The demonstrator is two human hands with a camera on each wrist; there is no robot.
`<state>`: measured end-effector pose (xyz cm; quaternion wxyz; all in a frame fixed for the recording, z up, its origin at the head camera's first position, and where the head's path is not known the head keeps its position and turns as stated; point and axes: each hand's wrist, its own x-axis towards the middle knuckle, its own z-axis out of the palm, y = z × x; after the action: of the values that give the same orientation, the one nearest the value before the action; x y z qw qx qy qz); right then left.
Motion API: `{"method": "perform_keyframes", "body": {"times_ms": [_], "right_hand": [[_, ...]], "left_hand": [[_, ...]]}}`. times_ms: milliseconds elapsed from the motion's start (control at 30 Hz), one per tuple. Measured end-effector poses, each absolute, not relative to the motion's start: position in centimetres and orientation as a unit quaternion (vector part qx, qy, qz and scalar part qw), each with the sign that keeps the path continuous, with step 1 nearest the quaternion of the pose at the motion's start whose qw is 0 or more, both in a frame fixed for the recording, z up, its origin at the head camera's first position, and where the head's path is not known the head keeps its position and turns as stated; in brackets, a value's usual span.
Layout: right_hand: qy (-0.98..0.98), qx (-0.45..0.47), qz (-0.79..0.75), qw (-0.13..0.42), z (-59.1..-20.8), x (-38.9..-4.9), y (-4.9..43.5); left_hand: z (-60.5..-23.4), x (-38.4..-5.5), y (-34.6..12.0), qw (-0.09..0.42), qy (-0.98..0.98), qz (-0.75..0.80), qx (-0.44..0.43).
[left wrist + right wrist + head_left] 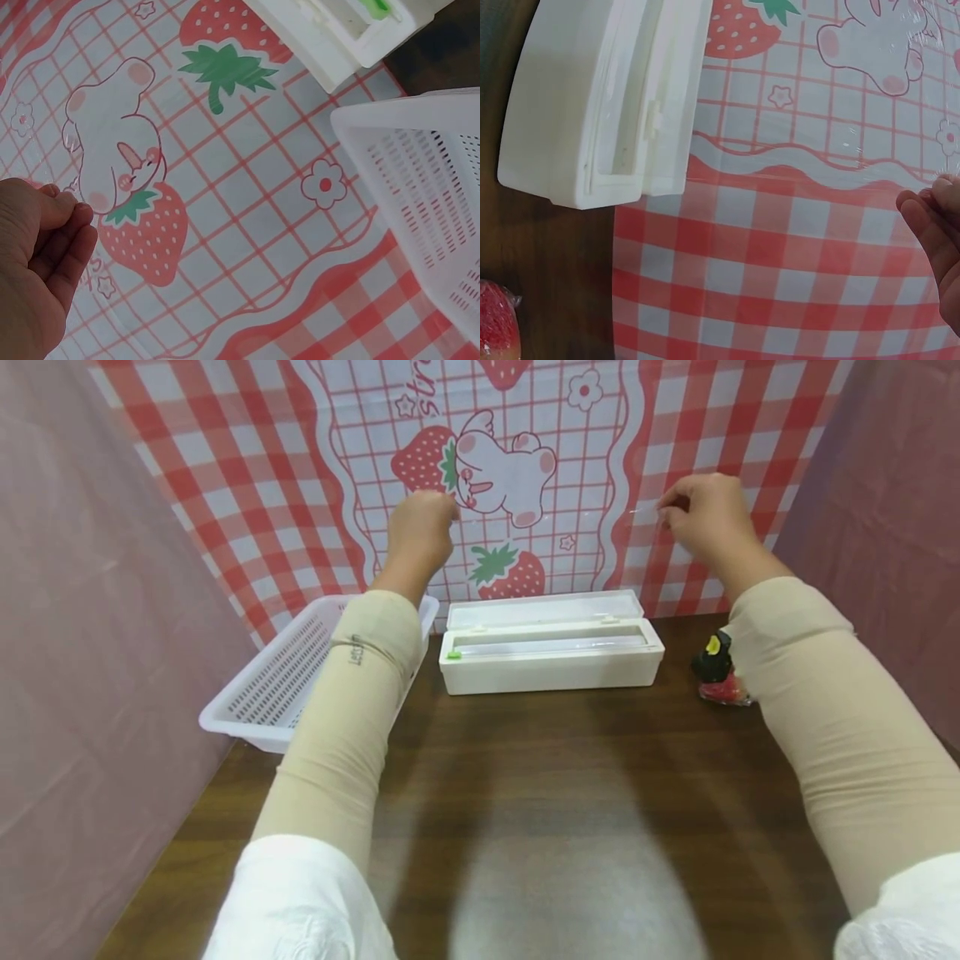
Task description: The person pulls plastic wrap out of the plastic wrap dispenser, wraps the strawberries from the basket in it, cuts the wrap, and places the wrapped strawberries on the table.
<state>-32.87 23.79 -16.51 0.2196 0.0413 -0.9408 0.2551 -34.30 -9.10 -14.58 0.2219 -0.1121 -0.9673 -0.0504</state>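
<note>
A sheet of clear cling film (pixel 855 154) is stretched between the two raised hands, visible mainly by its glints and faint creases. My left hand (pixel 422 531) pinches one side of it between thumb and fingertips, high over the basket's far end. On the other side, my right hand (pixel 708 518) pinches the film's edge between thumb and index finger. Below and between the hands stands a white cling film dispenser (pixel 555 672) with its lid (pixel 547 607) raised at the back. A pale roll (pixel 551 646) lies inside it, and a green slider (pixel 453 655) sits at its left end.
Left of the dispenser is a white perforated basket (pixel 262 735). Near the right forearm lie a dark object with a yellow patch (pixel 712 646) and a red item in clear wrap (pixel 723 691). A strawberry-print checked cloth (pixel 247 485) hangs behind the brown table (pixel 540 793).
</note>
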Motion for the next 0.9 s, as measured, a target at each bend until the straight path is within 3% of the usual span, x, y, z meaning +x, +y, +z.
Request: {"method": "perform_keyframes", "body": {"times_ms": [900], "right_hand": [[-0.935, 0.041, 0.242, 0.255, -14.0, -32.7, 23.4]], "left_hand": [[-11.9, -34.1, -9.4, 0.243, -0.963, -0.032, -0.107]]}}
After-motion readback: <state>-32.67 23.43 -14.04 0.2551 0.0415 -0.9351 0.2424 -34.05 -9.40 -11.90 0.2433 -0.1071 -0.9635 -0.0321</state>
